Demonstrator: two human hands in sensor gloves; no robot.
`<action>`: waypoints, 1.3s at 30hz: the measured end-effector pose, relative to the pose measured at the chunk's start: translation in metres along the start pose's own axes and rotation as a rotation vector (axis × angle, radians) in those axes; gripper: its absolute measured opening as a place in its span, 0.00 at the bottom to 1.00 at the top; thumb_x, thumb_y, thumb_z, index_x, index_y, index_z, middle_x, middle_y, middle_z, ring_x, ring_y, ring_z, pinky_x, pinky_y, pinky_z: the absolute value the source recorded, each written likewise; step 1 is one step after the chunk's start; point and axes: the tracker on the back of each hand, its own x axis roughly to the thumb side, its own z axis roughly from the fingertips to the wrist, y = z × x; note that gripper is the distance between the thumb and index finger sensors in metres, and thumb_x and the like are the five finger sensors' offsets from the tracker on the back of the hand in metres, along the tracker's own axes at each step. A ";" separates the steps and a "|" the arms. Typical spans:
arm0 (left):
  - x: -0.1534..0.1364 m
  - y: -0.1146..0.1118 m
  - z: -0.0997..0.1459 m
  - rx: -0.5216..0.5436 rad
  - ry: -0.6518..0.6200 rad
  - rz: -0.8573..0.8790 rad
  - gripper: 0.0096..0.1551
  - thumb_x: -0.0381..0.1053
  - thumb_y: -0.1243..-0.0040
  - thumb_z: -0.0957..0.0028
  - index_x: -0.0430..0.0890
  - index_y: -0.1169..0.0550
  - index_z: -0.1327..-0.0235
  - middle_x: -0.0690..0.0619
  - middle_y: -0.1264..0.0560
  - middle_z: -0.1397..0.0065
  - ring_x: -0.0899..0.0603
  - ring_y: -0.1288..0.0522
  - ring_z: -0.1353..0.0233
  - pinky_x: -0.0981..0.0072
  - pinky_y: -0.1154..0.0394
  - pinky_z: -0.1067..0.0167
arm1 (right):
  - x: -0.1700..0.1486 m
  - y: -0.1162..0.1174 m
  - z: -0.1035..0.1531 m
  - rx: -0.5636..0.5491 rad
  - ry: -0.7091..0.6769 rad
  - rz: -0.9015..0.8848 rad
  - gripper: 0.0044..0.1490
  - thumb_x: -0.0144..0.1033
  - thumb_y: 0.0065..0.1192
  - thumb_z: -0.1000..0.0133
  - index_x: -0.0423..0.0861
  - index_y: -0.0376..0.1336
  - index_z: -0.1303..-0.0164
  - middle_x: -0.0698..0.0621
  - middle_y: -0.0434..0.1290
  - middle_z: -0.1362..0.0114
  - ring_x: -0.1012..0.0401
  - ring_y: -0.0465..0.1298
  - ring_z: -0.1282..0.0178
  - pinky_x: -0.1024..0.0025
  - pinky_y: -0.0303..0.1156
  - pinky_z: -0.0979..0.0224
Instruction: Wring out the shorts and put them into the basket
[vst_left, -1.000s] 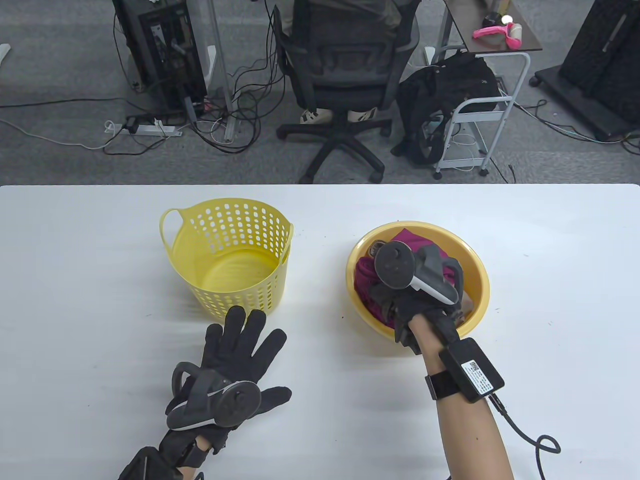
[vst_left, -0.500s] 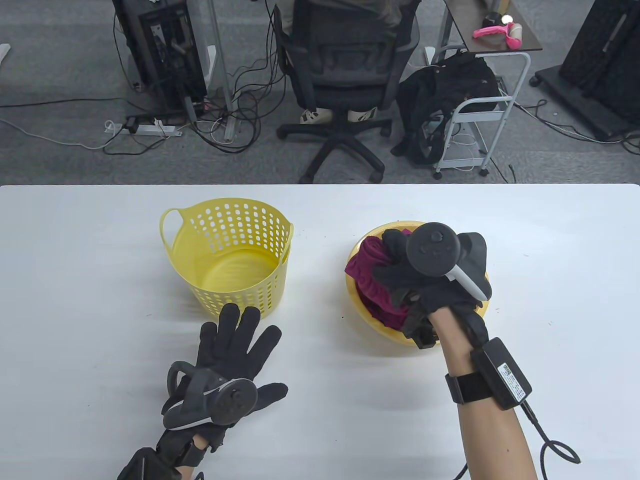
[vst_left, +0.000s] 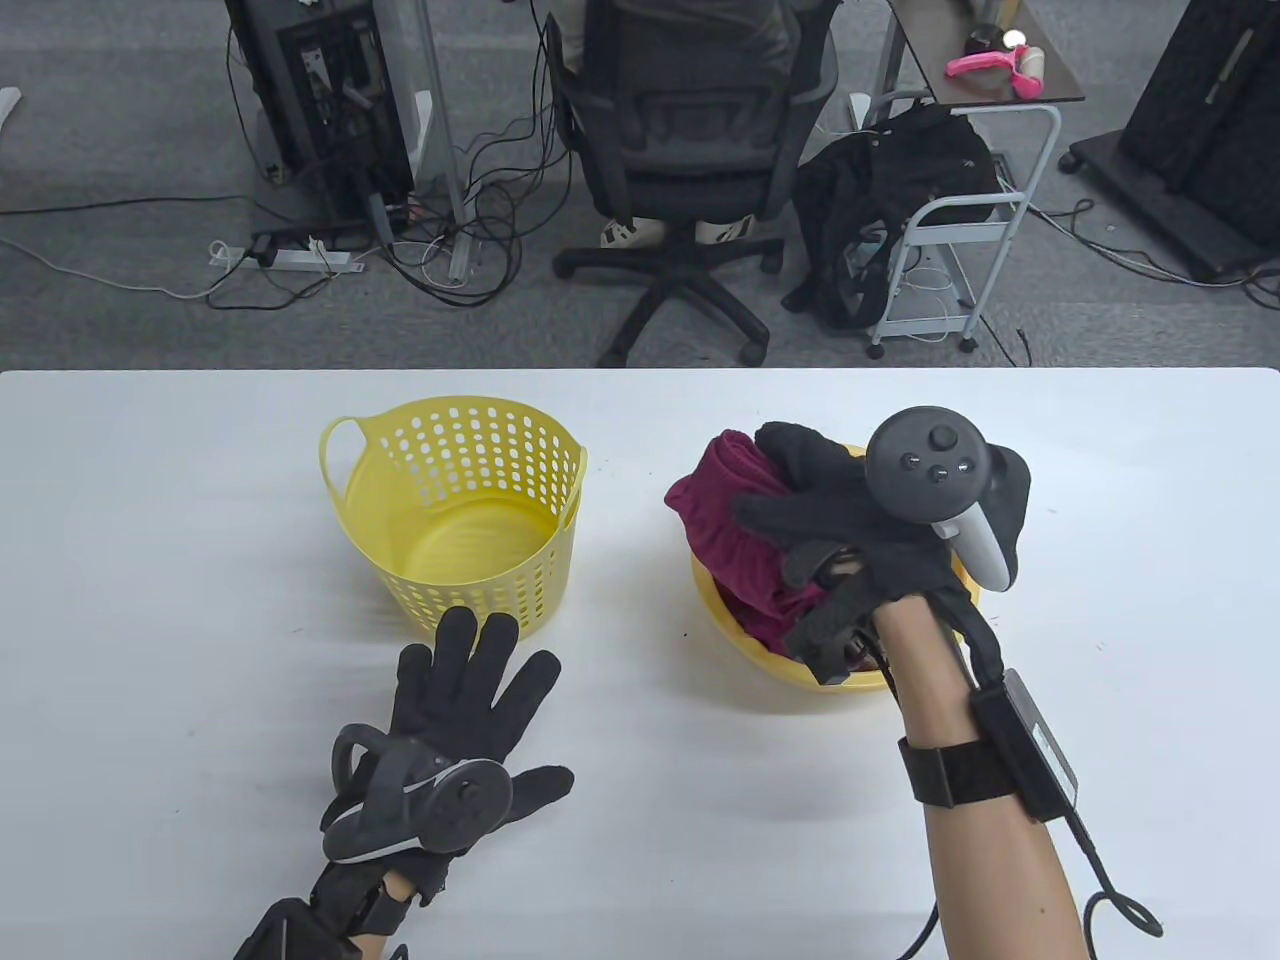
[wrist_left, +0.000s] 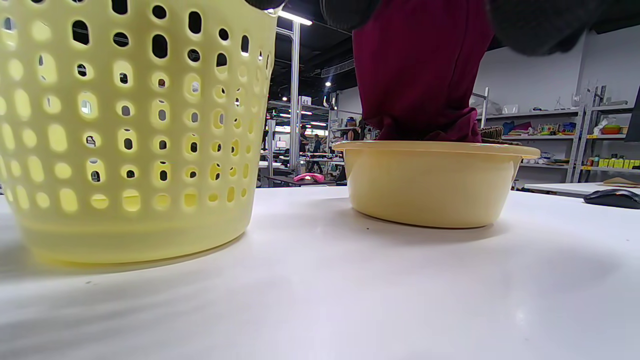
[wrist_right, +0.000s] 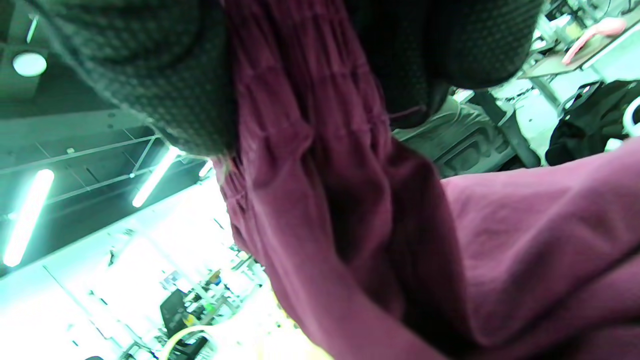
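White table: we grip maroon fabric shorts in right hand over yellow plastic basin, left hand flat, fingers spread, left of it.

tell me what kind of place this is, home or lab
Most likely a lab or workshop, not a home: an office chair and a computer tower with loose cables stand beyond the white table, and stocked metal shelving lines the wall.

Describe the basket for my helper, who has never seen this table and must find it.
On the white table stand two yellow containers. The basket is the left one, beyond the flat left hand; unlike the smooth basin, its walls are perforated.
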 end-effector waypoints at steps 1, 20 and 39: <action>0.000 0.000 0.000 -0.001 0.000 0.000 0.57 0.78 0.46 0.49 0.50 0.45 0.12 0.31 0.56 0.08 0.16 0.58 0.15 0.15 0.52 0.33 | 0.002 0.000 0.000 -0.001 -0.002 -0.022 0.45 0.49 0.76 0.46 0.36 0.60 0.28 0.41 0.73 0.35 0.42 0.75 0.38 0.46 0.73 0.35; 0.000 0.001 0.001 0.001 -0.002 0.000 0.57 0.78 0.46 0.49 0.50 0.44 0.12 0.31 0.56 0.08 0.16 0.58 0.15 0.15 0.52 0.33 | 0.045 -0.016 0.004 0.021 -0.080 -0.517 0.45 0.51 0.76 0.45 0.35 0.61 0.29 0.41 0.74 0.36 0.43 0.77 0.40 0.48 0.75 0.37; 0.000 0.002 0.000 0.001 0.002 -0.001 0.57 0.78 0.46 0.49 0.49 0.45 0.12 0.31 0.56 0.08 0.16 0.58 0.15 0.15 0.52 0.33 | 0.093 -0.029 0.006 0.045 -0.158 -0.779 0.44 0.52 0.74 0.42 0.35 0.61 0.28 0.42 0.74 0.36 0.44 0.77 0.40 0.49 0.76 0.36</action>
